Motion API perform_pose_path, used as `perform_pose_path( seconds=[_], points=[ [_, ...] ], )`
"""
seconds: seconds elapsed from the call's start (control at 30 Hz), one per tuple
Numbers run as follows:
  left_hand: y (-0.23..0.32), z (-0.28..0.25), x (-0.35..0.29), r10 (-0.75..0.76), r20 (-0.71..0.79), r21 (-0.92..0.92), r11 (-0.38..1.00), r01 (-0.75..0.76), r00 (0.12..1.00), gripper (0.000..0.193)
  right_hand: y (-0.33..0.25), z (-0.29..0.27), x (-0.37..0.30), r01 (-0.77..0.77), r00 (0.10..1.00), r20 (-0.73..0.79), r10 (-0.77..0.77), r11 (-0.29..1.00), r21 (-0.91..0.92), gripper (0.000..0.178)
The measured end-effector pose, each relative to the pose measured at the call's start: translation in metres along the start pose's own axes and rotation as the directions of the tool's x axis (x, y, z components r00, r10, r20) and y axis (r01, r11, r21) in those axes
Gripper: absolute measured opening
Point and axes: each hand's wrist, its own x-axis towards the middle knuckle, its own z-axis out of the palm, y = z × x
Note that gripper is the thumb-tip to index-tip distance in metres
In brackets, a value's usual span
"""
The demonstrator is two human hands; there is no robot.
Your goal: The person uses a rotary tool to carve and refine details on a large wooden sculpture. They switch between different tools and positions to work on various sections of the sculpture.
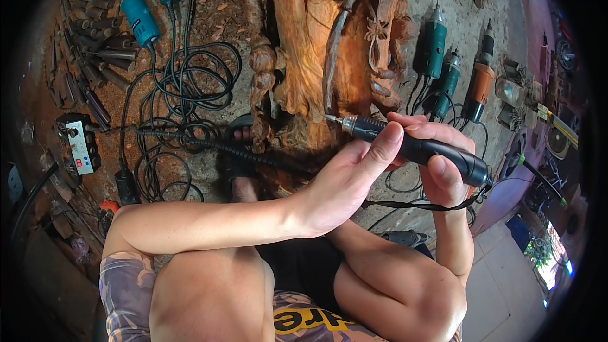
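Observation:
A black pen-shaped rotary tool (366, 128) with a pointed metal bit (330, 118) lies slantwise across both my hands. My right hand (453, 142) is closed round its rear half, thumb and fingers on the barrel. My left hand (345, 180) grips it from beneath, thumb laid along the barrel; its other fingers are mostly hidden. A twisted black cord (424, 205) leaves the tool's back end. The bit points at the lower part of an orange-brown wood carving (301, 44) with twisting branches; whether it touches the wood I cannot tell.
Teal power tools (140, 16) with coiled black cords (183, 82) lie at the left, near many chisels (101, 41). A white control box (79, 145) stands below them. On the right lie green grinders (434, 47) and an orange one (481, 85).

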Motion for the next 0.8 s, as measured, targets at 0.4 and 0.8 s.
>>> perform_pose_path(
  seconds=[0.4,0.8],
  points=[
    [0.025,0.011,0.013,0.029,-0.168,0.005,1.000,-0.028,0.985,0.071,-0.005,0.003,0.022,0.086,0.996,-0.038,-0.083,0.994,0.069,0.051],
    [0.031,0.011,0.015,0.010,-0.153,0.016,1.000,-0.008,0.988,0.067,-0.006,0.007,0.021,0.040,0.994,-0.106,-0.032,0.996,0.080,0.054]
  ],
)
